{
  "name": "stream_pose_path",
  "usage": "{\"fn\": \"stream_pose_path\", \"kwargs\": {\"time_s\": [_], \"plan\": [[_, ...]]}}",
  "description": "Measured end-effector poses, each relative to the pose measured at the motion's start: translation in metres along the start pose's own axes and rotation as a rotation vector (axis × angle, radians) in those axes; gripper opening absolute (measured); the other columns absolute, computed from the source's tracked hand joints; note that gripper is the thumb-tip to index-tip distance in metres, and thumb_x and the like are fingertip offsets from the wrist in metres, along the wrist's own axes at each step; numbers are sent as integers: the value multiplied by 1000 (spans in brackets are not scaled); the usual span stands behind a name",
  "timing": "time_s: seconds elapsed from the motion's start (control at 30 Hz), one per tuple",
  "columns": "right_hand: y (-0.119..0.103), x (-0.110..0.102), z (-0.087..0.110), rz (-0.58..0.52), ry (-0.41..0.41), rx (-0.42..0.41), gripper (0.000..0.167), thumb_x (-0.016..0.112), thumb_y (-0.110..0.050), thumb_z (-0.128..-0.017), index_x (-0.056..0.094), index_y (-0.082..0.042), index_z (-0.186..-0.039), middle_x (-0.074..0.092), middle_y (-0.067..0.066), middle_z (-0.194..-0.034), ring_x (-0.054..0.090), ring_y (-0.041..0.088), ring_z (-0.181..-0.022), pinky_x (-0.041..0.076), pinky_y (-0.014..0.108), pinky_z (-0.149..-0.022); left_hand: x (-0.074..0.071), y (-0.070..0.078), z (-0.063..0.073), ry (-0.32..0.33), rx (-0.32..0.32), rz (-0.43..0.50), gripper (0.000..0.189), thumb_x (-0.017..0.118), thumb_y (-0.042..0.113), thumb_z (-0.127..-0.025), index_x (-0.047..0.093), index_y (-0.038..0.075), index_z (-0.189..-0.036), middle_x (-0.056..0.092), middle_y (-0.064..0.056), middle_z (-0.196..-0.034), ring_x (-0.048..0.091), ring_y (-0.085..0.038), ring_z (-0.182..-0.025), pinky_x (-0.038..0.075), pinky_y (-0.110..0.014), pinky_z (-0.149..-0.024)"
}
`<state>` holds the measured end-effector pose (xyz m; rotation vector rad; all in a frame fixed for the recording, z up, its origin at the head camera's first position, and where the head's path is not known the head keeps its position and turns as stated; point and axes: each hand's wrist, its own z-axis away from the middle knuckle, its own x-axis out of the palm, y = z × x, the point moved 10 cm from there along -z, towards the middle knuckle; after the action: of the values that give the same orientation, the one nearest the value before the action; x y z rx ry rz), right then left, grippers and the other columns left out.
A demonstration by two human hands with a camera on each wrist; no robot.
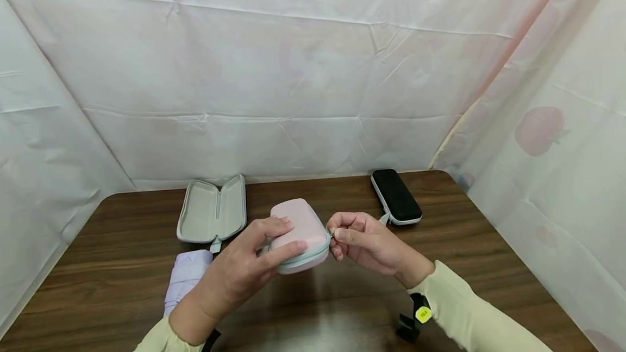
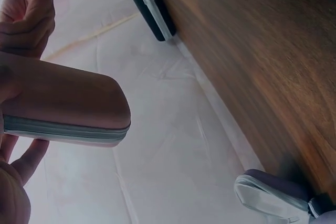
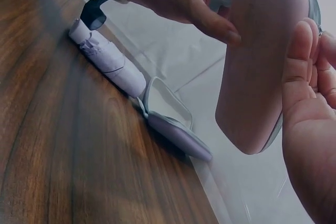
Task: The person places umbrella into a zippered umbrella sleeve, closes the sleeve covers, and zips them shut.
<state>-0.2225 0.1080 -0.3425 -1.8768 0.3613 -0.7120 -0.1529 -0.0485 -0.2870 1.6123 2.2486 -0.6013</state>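
Head view: left hand grips pink case, fingers spread over its top, near side of table, around the middle between left and right edges; case is held up above the surface. Right hand pinches the zipper pull at the case's right end. Pink halves together along the visible zipper. Grey-lined case spread wide at back edge, left half. Lavender bundle, looks like a folded umbrella, just nearer the front, partly behind left forearm. Black case lies by the back right corner. Black strap with yellow tag on right wrist. Pale curtain behind the back edge.

Left wrist view: pink case side-on, pale zipper band along it, left hand's fingers around it at frame left, partly cut off. Right hand top left; its pinch can't be made out here. Black case and grey-lined case both show along the table edge.

Right wrist view: left thumb presses the pink case's face; right thumb and fingers close together at its zippered side. Lavender bundle lies next to the grey-lined case, whose outside is purple.
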Motion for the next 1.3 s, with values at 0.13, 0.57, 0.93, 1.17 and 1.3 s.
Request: {"fn": "stream_pose_path", "kwargs": {"time_s": [0.13, 0.57, 0.93, 1.17, 1.3], "plan": [[-1, 2, 1, 6, -2, 0, 20, 44, -2, -107, 63, -8, -111, 63, -1, -97, 59, 8, -83, 51, 22, -77, 1, -1, 1, -16, -14, -5, 29, 49, 12, -107, 71, 19, -125, 60, -17, -119, 65, -33, -113, 48, -35, -106], [-2, 2, 5, 18, 51, 9, 17, 46, -4, -108, 63, -6, -109, 63, 0, -96, 58, 9, -83, 52, 22, -76, 9, -8, 3, -118, -56, -36, 72, 88, -4, -69, 66, 19, -134, 60, -15, -125, 62, -33, -115, 52, -43, -101], [-2, 0, 7, 59, 92, 6, 17, 47, -3, -108, 64, -5, -108, 63, 2, -97, 60, 10, -85, 52, 23, -77, 12, -11, 1, -135, -65, -79, 36, 46, 8, -109, 66, 21, -136, 61, -14, -122, 62, -31, -109, 54, -45, -93], [3, -4, 8, 110, 171, 44, 11, 52, -4, -106, 63, -4, -105, 63, 3, -93, 60, 11, -82, 54, 23, -74, 19, -14, 4, -199, -127, -100, 43, 43, 6, -106, 63, 24, -140, 61, -13, -121, 62, -32, -105, 55, -48, -86], [2, -4, 8, 127, 206, 43, 10, 55, -4, -106, 64, -3, -105, 64, 3, -92, 62, 10, -81, 54, 22, -73, 24, -15, 5, -252, -152, -134, 53, 48, 0, -99, 60, 25, -144, 60, -13, -121, 62, -33, -102, 54, -49, -85]]}}
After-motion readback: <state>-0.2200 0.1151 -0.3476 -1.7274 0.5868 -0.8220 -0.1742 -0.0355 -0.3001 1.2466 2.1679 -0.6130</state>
